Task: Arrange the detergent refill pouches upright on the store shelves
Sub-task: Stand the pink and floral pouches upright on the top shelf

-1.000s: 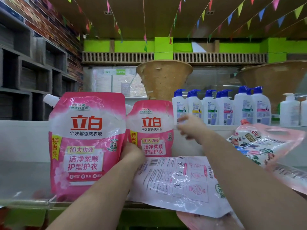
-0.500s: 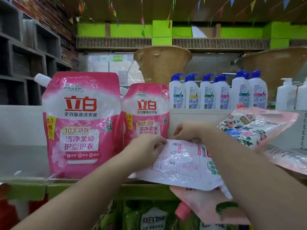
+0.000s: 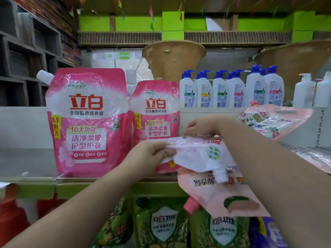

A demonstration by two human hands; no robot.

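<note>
Two pink detergent pouches stand upright on the shelf point(image 3: 26, 158): a large one point(image 3: 86, 122) at the left and a smaller one point(image 3: 155, 111) beside it. In front of the smaller one I hold a flat pink-and-white pouch point(image 3: 198, 153) with its white spout pointing down toward me. My left hand point(image 3: 152, 154) grips its left edge. My right hand point(image 3: 202, 126) holds its far edge with curled fingers. Under it lies a pale pink pouch point(image 3: 220, 194) hanging over the shelf's front edge. A floral pouch point(image 3: 274, 120) leans at the right.
White shampoo bottles with blue pumps point(image 3: 231, 90) line a raised ledge behind. Two white pump bottles point(image 3: 313, 92) stand at the far right. Green pouches point(image 3: 161, 226) fill the shelf below. More flat pouches point(image 3: 315, 158) lie at the right.
Both hands have taken hold of the flat pouch and lifted its far edge, tipping it up from lying flat. The view has dropped, showing the lower shelf.
</note>
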